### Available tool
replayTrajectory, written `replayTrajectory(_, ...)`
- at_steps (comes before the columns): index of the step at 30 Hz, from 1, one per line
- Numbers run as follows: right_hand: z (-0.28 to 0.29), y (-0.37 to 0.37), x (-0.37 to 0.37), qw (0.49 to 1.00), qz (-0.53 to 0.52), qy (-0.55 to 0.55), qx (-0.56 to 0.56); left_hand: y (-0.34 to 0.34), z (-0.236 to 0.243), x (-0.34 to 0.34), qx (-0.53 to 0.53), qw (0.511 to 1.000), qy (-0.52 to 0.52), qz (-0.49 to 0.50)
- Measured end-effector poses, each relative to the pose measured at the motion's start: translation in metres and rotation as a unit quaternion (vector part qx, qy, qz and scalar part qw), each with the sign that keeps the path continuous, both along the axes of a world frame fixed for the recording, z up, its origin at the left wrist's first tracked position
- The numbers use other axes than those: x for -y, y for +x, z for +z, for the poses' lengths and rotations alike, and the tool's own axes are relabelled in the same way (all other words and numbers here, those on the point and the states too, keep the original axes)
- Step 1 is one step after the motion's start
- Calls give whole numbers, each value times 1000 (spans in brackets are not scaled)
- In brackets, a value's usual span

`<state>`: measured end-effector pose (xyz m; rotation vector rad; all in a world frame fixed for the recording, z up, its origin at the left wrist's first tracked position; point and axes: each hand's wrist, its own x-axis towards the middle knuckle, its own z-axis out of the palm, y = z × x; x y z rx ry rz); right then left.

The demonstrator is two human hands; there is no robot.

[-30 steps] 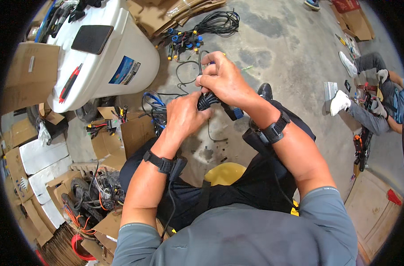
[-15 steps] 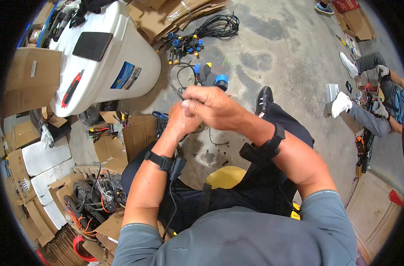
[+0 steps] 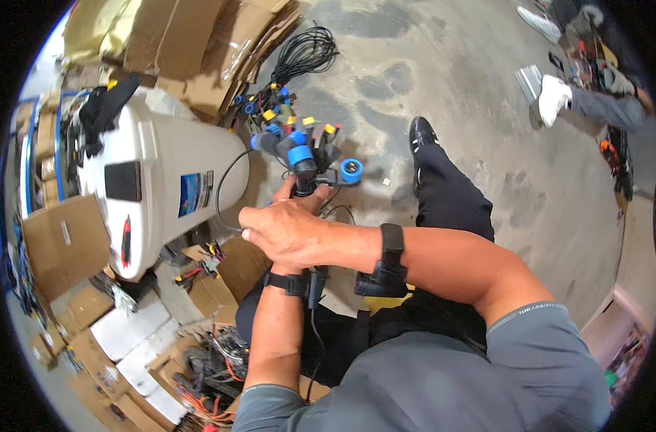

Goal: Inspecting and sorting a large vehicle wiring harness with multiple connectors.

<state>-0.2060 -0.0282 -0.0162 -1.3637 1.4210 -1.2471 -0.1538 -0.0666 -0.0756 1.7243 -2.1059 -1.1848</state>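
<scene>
My left hand (image 3: pixel 315 199), mostly hidden beneath my right, is closed round a bundle of black cables with blue-ringed connectors (image 3: pixel 299 155). Some of the connectors carry yellow or red tips, and they fan out beyond my fingers. Crossing over my left wrist, my right hand (image 3: pixel 286 232) is closed, with a thin black cable (image 3: pixel 222 189) coming out by its thumb side. That cable arcs up to the connector heads. One larger round blue connector (image 3: pixel 351 171) sticks out to the right of the bundle.
A white plastic bin (image 3: pixel 231 169) with a phone (image 3: pixel 123 181) on it stands at left. Behind lie coiled black cables (image 3: pixel 306 54) and flattened cardboard (image 3: pixel 169 43). An open carton (image 3: pixel 245 266) sits near my left knee. Another person's leg (image 3: pixel 605 108) is at far right.
My hands have moved lower and left in the view, my right now crossing over my left. The connector bundle has risen into view above them. The whole view has shifted.
</scene>
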Motion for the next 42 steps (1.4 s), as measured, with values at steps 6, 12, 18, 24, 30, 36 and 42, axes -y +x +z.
replayTrajectory(6, -12, -17, 7, 999, 5, -20, -41, -25, -17, 3, -4, 998, 37, 40)
replayTrajectory(12, -10, -18, 11, 999, 25, -2, -32, -6, -38, 18, 113, 982, -102, -114)
replayTrajectory(18, -2, -27, 4, 997, 46, -9, -69, -30, -14, 12, 66, 997, 10, 26)
replayTrajectory(24, 16, -34, 5, 995, -38, -40, -82, 4, 3, 18, -362, 878, 297, 103)
replayTrajectory(30, 23, -87, 6, 980, 19, -31, 196, -8, 11, 30, -283, 953, 92, -60)
replayTrajectory(36, 29, -103, 6, 970, 51, 10, 238, 1, 46, 28, -319, 911, 252, 73)
replayTrajectory(42, 26, -110, 12, 979, 22, 27, 201, 23, 50, 29, -407, 858, 310, 34)
